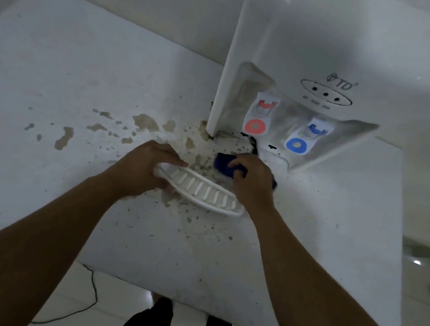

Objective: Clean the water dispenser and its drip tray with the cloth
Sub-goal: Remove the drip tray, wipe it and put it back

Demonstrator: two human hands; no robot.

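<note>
A white plastic drip tray with a slotted grille (200, 192) is held over the white stained worktop (59, 72), tilted with its grille facing the camera and its long side running from upper left to lower right. Its left end is gripped by the left hand (145, 167), the fingers curled round the far edge and the thumb tucked beneath. A dark blue cloth (225, 164) is held bunched in the right hand (253, 180), whose fingers are curled over it; the cloth lies just beyond the right part of the tray, close to the foot of the dispenser. Whether cloth and tray are touching cannot be told.

The white plastic tabletop water dispenser (313, 53) stands at the back right of the worktop, near the wall. In its recess a red tap lever (257, 117) is seen on the left and a blue tap lever (300, 140) on the right, with three dark indicator dots in an oval above them. The recess walls are marked with brownish grime.

Brown dried splashes and specks (144, 122) are spread over the worktop in front of and to the left of the dispenser and under the tray. On the tiled floor (67, 293) below the worktop edge a thin black cable (92, 293) is lying.
</note>
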